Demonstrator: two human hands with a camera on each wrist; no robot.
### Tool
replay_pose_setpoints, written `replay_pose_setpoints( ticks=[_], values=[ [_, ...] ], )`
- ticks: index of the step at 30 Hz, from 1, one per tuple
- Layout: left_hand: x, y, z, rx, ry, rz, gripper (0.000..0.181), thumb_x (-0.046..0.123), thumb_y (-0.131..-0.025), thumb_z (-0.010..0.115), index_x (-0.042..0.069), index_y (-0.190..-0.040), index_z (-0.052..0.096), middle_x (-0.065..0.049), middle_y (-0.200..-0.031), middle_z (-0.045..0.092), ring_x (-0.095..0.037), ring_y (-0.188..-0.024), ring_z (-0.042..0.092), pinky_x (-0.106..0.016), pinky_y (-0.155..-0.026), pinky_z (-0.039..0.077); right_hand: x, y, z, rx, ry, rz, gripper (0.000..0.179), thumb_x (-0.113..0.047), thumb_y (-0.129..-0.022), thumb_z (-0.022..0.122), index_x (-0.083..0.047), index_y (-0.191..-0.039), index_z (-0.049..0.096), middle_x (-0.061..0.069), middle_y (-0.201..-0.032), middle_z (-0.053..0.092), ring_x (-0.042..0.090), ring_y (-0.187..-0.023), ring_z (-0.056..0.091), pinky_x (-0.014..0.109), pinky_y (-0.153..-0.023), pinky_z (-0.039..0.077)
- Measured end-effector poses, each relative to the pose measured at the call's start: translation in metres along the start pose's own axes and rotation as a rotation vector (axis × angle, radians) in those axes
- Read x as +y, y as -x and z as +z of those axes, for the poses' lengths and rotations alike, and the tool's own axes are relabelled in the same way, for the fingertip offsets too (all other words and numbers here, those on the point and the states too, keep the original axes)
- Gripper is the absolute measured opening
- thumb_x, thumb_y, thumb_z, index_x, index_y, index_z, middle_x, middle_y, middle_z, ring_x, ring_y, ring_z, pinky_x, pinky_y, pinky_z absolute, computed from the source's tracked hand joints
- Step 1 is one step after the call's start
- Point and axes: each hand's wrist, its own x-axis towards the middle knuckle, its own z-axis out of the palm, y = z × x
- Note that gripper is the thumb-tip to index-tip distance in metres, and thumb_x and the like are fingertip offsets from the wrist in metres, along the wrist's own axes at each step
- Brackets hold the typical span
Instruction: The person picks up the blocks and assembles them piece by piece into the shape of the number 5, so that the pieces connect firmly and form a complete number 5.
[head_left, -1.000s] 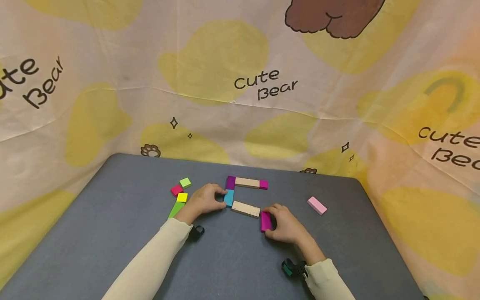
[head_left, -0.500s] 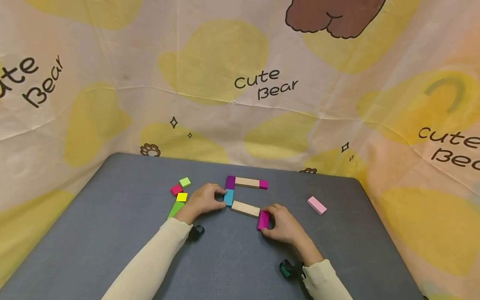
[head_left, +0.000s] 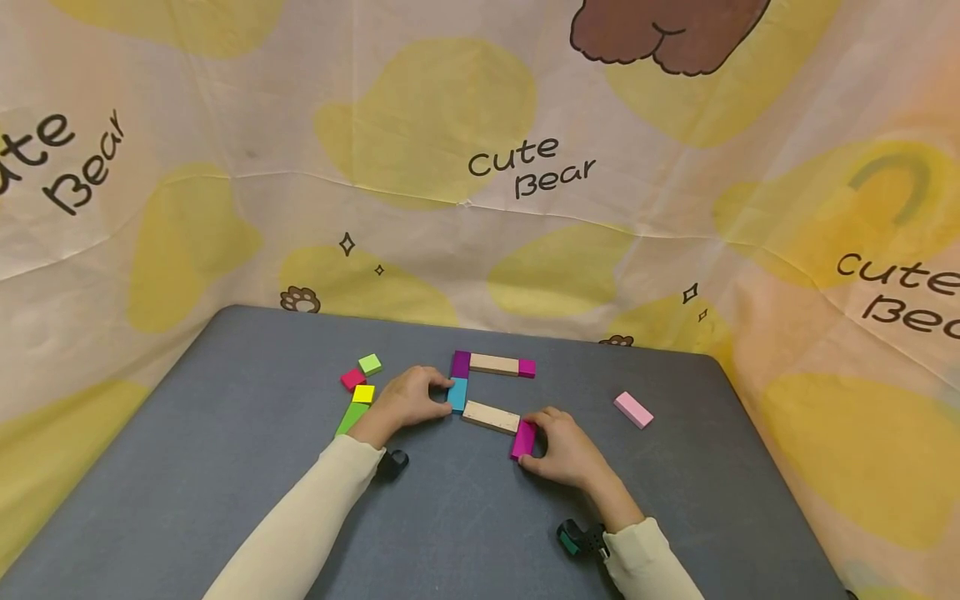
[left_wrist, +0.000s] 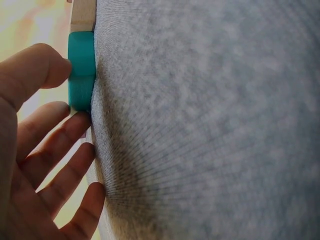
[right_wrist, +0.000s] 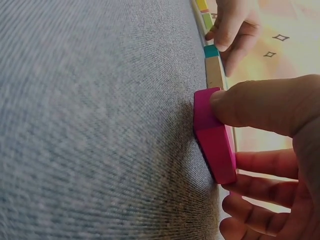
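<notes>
Magenta block (head_left: 523, 441) — pinched in the right hand (head_left: 566, 451), at one end of the nearer wooden block (head_left: 491, 417). Left hand (head_left: 408, 398) grips the blue block (head_left: 457, 396) — a hard right-hand shove could knock them all crooked.

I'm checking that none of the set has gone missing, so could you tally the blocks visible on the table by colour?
Green blocks (one lighter): 2
Red block: 1
Yellow block: 1
Purple block: 1
Blue block: 1
Plain wood blocks: 2
Magenta blocks: 2
Pink block: 1
Total in view: 11
</notes>
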Motion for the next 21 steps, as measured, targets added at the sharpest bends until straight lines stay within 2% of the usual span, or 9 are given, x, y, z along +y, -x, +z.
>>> replay_pose_setpoints(
  ticks=[9, 12, 16, 21],
  values=[
    [-0.001, -0.001, 0.000, -0.002, -0.003, -0.002, 0.043, 0.030, -0.077, 0.077, 0.017, -0.118, 0.071, 0.000, -0.117, 0.069, -0.021, -0.116, 0.058, -0.040, -0.100, 0.047, 0.000, 0.000, -0.001, -0.004, 0.035, 0.034, 0.055, -0.037, -0.071, 0.079, -0.012, -0.118, 0.065, 0.005, -0.110, 0.063, 0.020, -0.098, 0.053, 0.037, -0.079, 0.051],
    [-0.001, -0.001, 0.000, 0.003, -0.006, 0.007, 0.042, 0.030, -0.077, 0.077, 0.016, -0.117, 0.072, 0.000, -0.117, 0.069, -0.021, -0.115, 0.059, -0.040, -0.099, 0.047, 0.001, 0.001, -0.004, 0.012, 0.039, 0.038, 0.055, -0.040, -0.073, 0.077, -0.015, -0.119, 0.065, 0.004, -0.114, 0.063, 0.021, -0.103, 0.053, 0.040, -0.083, 0.052],
    [-0.001, -0.002, 0.001, 0.005, -0.013, 0.011, 0.042, 0.030, -0.077, 0.077, 0.016, -0.117, 0.072, 0.000, -0.117, 0.069, -0.021, -0.115, 0.059, -0.041, -0.099, 0.047, 0.004, 0.001, -0.010, 0.052, 0.036, 0.008, 0.056, -0.041, -0.073, 0.075, -0.014, -0.121, 0.064, 0.005, -0.116, 0.062, 0.025, -0.108, 0.055, 0.046, -0.089, 0.050],
    [-0.001, -0.001, 0.000, -0.003, -0.010, -0.003, 0.043, 0.030, -0.078, 0.077, 0.017, -0.118, 0.071, 0.000, -0.118, 0.068, -0.021, -0.116, 0.058, -0.040, -0.100, 0.047, 0.012, 0.000, -0.015, 0.090, 0.058, -0.014, 0.055, -0.040, -0.074, 0.074, -0.015, -0.122, 0.064, 0.004, -0.116, 0.063, 0.026, -0.108, 0.056, 0.048, -0.088, 0.050]
  ],
)
